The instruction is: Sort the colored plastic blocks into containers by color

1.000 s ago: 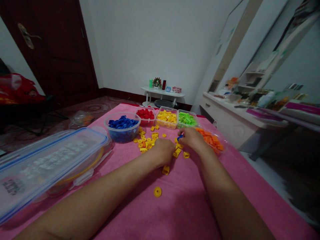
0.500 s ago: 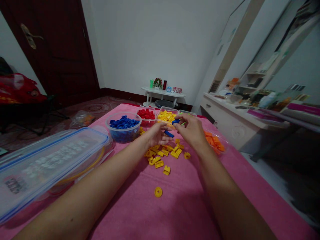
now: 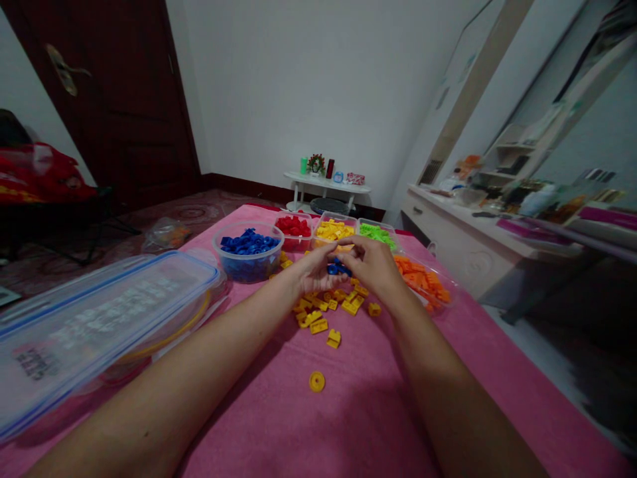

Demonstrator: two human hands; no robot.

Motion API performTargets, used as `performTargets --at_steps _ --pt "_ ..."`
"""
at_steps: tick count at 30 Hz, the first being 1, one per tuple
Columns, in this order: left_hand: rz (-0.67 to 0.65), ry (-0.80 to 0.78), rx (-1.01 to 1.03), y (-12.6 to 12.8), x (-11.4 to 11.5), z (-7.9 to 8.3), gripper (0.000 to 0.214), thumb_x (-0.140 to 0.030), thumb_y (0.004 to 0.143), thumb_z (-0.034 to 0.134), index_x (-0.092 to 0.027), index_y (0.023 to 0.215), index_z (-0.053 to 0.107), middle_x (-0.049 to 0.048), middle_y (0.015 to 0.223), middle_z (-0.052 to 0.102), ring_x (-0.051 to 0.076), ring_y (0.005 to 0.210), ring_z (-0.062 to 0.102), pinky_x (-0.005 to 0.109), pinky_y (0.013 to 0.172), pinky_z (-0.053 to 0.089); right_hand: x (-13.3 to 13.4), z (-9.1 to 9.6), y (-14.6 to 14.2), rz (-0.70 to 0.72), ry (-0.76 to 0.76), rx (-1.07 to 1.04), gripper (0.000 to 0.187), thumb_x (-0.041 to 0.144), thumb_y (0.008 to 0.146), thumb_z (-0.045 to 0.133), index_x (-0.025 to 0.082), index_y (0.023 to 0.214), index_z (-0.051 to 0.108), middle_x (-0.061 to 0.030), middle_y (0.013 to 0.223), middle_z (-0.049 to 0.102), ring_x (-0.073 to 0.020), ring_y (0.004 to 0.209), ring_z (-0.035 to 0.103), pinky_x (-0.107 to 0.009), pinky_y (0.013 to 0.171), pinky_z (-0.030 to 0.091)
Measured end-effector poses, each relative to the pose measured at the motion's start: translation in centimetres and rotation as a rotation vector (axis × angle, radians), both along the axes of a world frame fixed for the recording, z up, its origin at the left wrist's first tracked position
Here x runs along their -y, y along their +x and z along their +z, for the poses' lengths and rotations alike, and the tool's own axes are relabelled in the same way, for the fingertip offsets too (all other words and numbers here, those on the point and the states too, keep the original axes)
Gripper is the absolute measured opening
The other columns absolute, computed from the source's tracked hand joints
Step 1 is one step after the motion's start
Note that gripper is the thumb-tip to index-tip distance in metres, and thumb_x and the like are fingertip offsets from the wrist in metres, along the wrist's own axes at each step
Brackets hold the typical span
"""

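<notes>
My left hand (image 3: 314, 271) and my right hand (image 3: 372, 264) meet above a heap of yellow bricks (image 3: 331, 305) on the pink cloth (image 3: 348, 411). Small blue pieces (image 3: 337, 268) sit between the fingertips of both hands, which are curled around them. A round tub of blue bricks (image 3: 247, 249) stands just left of my left hand. Behind the hands stand a tub of red bricks (image 3: 293, 227), one of yellow bricks (image 3: 334, 230) and one of green bricks (image 3: 377, 233). Orange bricks (image 3: 422, 277) lie in a container beside my right wrist.
A long clear lidded box (image 3: 99, 318) lies at the left on the cloth. A single yellow round piece (image 3: 316, 381) and a yellow brick (image 3: 333, 338) lie nearer me. A white desk (image 3: 462, 239) stands to the right, a small white table (image 3: 326, 189) at the far wall.
Both hands rose from the yellow heap with blue pieces, then came together. The left hand, earlier flat on the bricks, now pinches blue pieces against the right hand's.
</notes>
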State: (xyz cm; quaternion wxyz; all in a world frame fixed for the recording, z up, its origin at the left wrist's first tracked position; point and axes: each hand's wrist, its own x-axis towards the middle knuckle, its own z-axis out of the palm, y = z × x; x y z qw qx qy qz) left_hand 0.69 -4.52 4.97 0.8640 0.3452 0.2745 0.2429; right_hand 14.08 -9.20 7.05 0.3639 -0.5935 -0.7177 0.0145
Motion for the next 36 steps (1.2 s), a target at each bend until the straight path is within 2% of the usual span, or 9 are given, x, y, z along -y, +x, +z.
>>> performTargets --at_steps 5,8,14,17,19,22,25,32,36 --pt "0.046 0.04 -0.034 -0.2 0.0 0.6 0.034 -0.034 0.097 0.033 -0.012 0.084 0.056 0.0057 0.061 0.06 0.01 0.044 0.059 0.013 0.036 0.043 0.2 0.3 0.1 -0.033 0.083 -0.095 0.028 0.026 0.077 0.059 0.019 0.102 0.07 0.0019 0.059 0.059 -0.0127 0.055 0.053 -0.024 0.054 0.038" --pt "0.177 0.133 -0.078 -1.0 -0.4 1.9 0.024 -0.025 0.094 0.041 -0.011 0.083 0.057 0.0041 0.06 0.059 0.007 0.042 0.054 0.011 0.036 0.039 0.3 0.5 0.2 -0.038 0.123 -0.146 0.026 0.028 0.078 0.057 0.018 0.099 0.07 0.0016 0.059 0.06 -0.0127 0.054 0.054 -0.024 0.055 0.039" --pt "0.706 0.579 -0.239 -5.1 -3.4 3.7 0.01 -0.017 0.083 0.051 -0.013 0.081 0.06 -0.0012 0.059 0.055 0.005 0.042 0.047 0.013 0.04 0.035 -0.1 -0.1 0.3 -0.03 0.137 -0.139 0.023 0.026 0.077 0.058 0.019 0.094 0.071 0.0004 0.063 0.062 -0.013 0.057 0.056 -0.023 0.054 0.039" --pt "1.035 0.884 -0.581 -7.9 -5.0 3.6 0.015 -0.022 0.08 0.052 -0.014 0.085 0.064 0.0006 0.065 0.06 0.01 0.05 0.053 0.02 0.05 0.043 -0.2 -0.5 0.1 -0.02 0.132 -0.125 0.022 0.025 0.077 0.058 0.018 0.092 0.072 -0.0005 0.065 0.063 -0.0129 0.058 0.056 -0.023 0.055 0.039" --pt "1.162 1.059 -0.848 -9.3 -5.6 3.5 0.02 -0.024 0.079 0.051 -0.014 0.087 0.067 0.004 0.073 0.066 0.015 0.063 0.059 0.025 0.062 0.048 -0.2 -0.6 -0.1 -0.024 0.116 -0.119 0.021 0.025 0.077 0.057 0.018 0.09 0.072 -0.0008 0.065 0.064 -0.0129 0.058 0.056 -0.023 0.054 0.039" --pt "1.158 1.199 -1.169 -10.1 -5.5 3.3 0.024 -0.026 0.079 0.052 -0.017 0.089 0.071 0.0085 0.088 0.071 0.023 0.087 0.063 0.034 0.08 0.048 -0.2 -0.9 -0.6 -0.016 0.074 -0.097 0.019 0.024 0.078 0.058 0.018 0.088 0.073 -0.0008 0.064 0.065 -0.0132 0.059 0.057 -0.023 0.054 0.038" --pt "1.1 1.227 -1.32 -9.7 -5.1 3.1 0.026 -0.03 0.078 0.056 -0.022 0.096 0.073 0.0102 0.103 0.07 0.03 0.102 0.059 0.042 0.088 0.045 -0.1 -1.5 -1.2 0.011 0.043 -0.06 0.019 0.023 0.079 0.057 0.019 0.088 0.074 -0.0014 0.068 0.068 -0.0137 0.062 0.059 -0.023 0.056 0.04" --pt "1.019 1.234 -1.23 -9.0 -5.3 2.5 0.027 -0.03 0.08 0.053 -0.025 0.098 0.073 0.0065 0.106 0.069 0.026 0.107 0.057 0.039 0.095 0.042 -1.0 -4.7 -3.9 0.145 -0.048 -0.013 0.02 0.015 0.076 0.059 0.019 0.09 0.072 -0.004 0.088 0.073 -0.0169 0.078 0.065 -0.028 0.07 0.049" --pt "1.037 1.184 -1.204 -9.2 -5.7 2.2 0.027 -0.029 0.08 0.053 -0.025 0.097 0.072 0.0056 0.107 0.069 0.024 0.106 0.058 0.037 0.094 0.043 -4.0 -5.6 -6.1 0.216 -0.088 -0.044 0.042 0.009 0.072 0.059 0.018 0.113 0.063 -0.0064 0.104 0.071 -0.0187 0.093 0.066 -0.032 0.083 0.05"
